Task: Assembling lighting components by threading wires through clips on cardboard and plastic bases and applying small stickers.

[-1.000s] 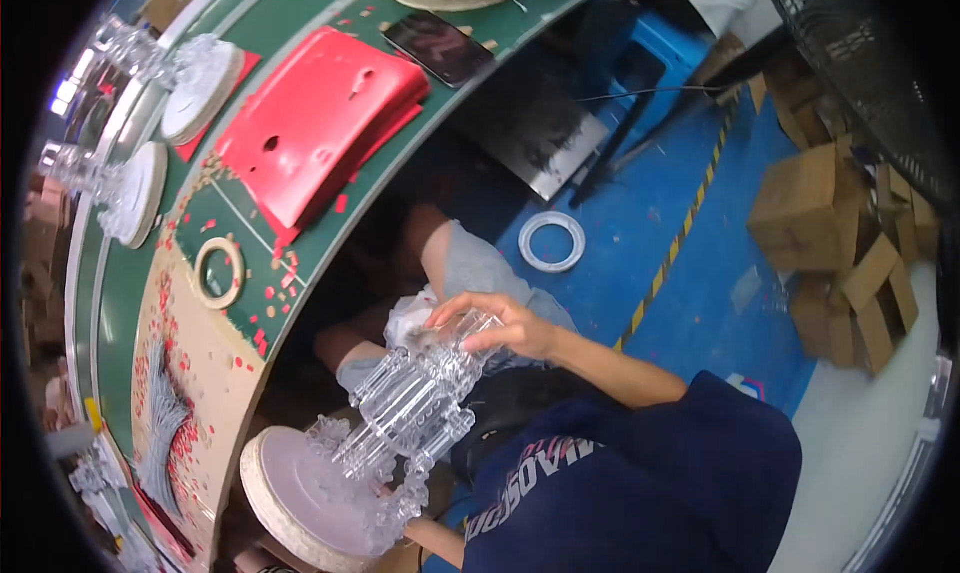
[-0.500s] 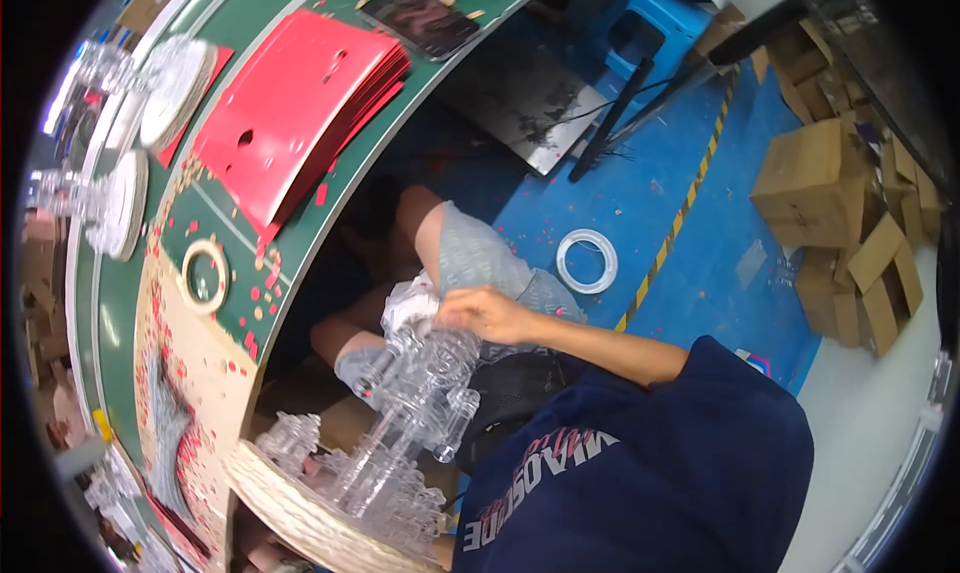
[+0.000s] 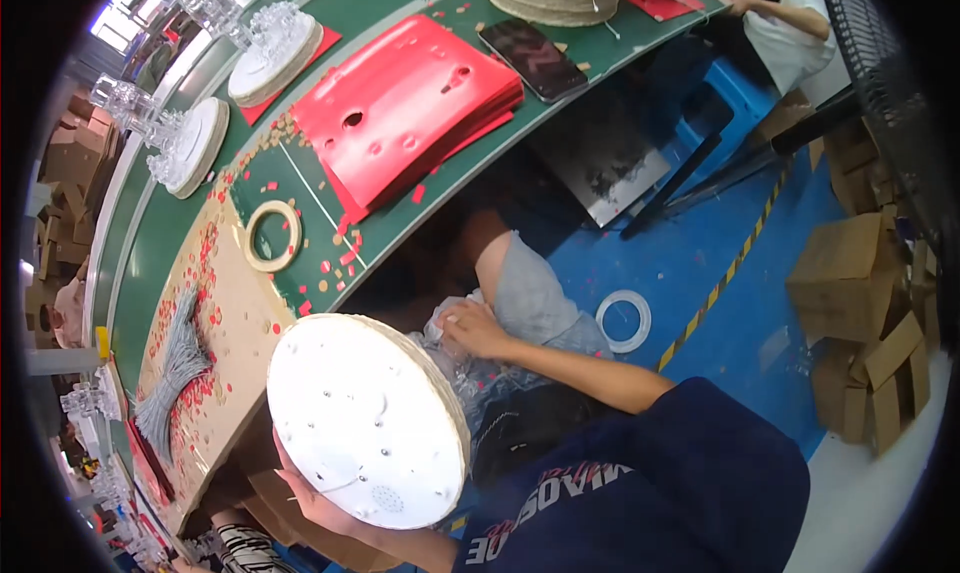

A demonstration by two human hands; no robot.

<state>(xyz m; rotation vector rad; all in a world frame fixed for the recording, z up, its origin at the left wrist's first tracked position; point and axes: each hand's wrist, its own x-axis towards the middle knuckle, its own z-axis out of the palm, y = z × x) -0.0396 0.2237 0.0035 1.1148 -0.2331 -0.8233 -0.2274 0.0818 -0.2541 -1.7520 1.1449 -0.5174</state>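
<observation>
A clear plastic ornament (image 3: 440,351) with a round white base (image 3: 350,413) is tipped so the base's flat underside faces up. That underside has several small metal dots and a dotted grille, and a pale rope-like band runs round its rim. My left hand (image 3: 335,513) grips the base at its lower edge, with some fingers hidden behind it. My right hand (image 3: 478,331) is closed round a crumpled white cloth (image 3: 450,313) at the ornament's far end, above my lap. The base hides most of the clear parts.
A curved green table holds a stack of red sheets (image 3: 400,103), a phone (image 3: 532,59), a tape roll (image 3: 272,236), a bundle of grey ties (image 3: 178,373) and scattered bits. Similar ornaments (image 3: 190,143) stand along the far edge. Cardboard boxes (image 3: 840,273) and a blue stool (image 3: 725,113) are on the floor.
My left hand has tipped the ornament, so its base now faces up instead of its clear parts. My right hand stays at the far end with the cloth. The view has shifted.
</observation>
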